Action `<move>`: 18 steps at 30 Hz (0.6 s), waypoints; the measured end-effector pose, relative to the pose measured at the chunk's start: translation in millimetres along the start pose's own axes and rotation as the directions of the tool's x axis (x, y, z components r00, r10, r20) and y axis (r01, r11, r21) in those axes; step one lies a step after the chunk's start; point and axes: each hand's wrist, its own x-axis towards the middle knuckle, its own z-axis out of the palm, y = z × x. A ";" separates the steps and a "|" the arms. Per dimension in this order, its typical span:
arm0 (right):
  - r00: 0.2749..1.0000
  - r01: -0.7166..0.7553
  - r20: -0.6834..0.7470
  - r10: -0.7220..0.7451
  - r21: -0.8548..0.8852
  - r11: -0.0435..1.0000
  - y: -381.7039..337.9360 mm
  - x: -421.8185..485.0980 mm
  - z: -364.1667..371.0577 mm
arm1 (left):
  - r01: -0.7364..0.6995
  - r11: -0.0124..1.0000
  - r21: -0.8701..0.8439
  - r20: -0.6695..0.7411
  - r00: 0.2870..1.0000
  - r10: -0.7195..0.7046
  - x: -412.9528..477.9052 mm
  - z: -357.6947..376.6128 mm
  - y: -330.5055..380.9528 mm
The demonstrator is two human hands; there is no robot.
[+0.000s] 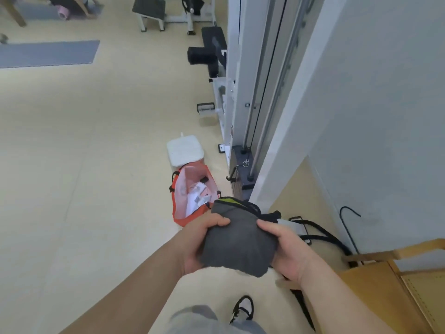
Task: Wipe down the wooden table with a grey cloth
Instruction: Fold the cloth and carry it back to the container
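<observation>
A folded grey cloth is held between both hands in front of me, above the floor. My left hand grips its left edge with the thumb on top. My right hand grips its right edge the same way. A piece of wooden furniture shows at the lower right corner; I cannot tell whether it is the table.
An orange bag lies open on the beige floor beside a white box. Gym equipment and a white frame stand ahead. Black cables trail by the wall on the right. Grey mats lie far left.
</observation>
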 end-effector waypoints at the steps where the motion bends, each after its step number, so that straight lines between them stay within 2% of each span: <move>1: 1.000 0.013 -0.005 -0.013 -0.032 0.999 -10.5 9.6 5.8 | -0.006 1.000 -0.027 -0.028 1.000 0.006 4.6 -4.1 7.0; 5: 0.999 0.032 -0.030 -0.036 -0.111 0.993 -41.3 44.5 44.4 | -0.052 0.992 -0.119 -0.108 0.993 0.039 17.5 -31.7 38.0; 10: 0.988 0.084 -0.103 -0.111 -0.237 0.968 -73.9 108.5 104.4 | -0.118 0.973 -0.196 -0.107 0.989 0.099 44.5 -82.7 96.1; 14: 0.984 0.075 -0.140 -0.111 -0.242 0.967 -99.2 166.5 152.2 | -0.102 0.991 -0.089 -0.099 0.991 0.093 89.4 -134.3 159.8; 18: 0.953 0.136 -0.241 -0.184 -0.203 0.970 -116.8 232.7 191.4 | -0.061 0.995 0.077 -0.064 0.996 0.066 139.2 -180.9 236.6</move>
